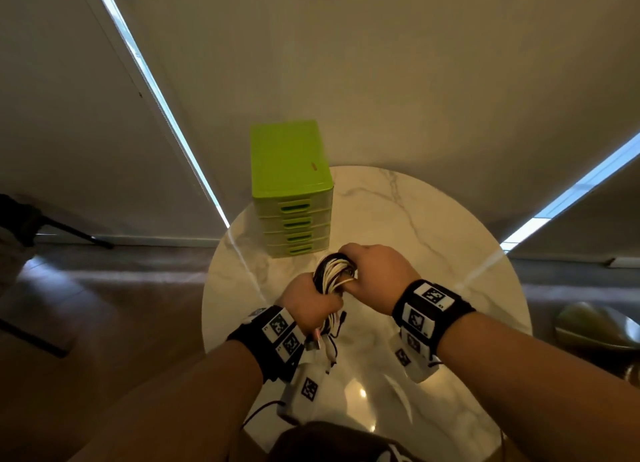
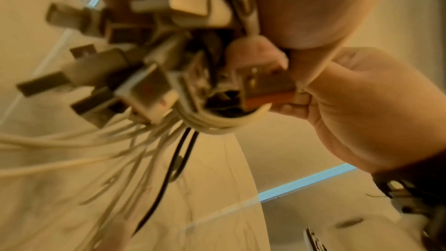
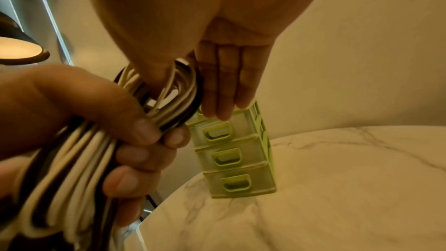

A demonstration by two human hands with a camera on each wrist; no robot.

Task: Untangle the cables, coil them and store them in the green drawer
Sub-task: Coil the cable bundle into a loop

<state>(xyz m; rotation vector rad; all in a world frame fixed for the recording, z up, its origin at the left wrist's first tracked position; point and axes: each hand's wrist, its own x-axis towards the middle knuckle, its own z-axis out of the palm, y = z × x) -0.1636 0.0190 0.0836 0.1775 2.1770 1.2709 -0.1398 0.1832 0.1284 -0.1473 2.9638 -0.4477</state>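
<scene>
Head view: cable bundle (image 1: 334, 274), white and black, held above the marble table (image 1: 433, 219), left hand (image 1: 308, 302) fisted round its middle, right hand (image 1: 377, 274) clasping the looped far end, long axis toward the green drawer unit (image 1: 291, 184), plugs trailing nearward.

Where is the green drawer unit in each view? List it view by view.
Head: drawer unit left of centre, on the table's far edge.
Left wrist: not in it.
Right wrist: centre, behind the right hand's fingers.
Shared landmark: the marble table, in all three.
</scene>
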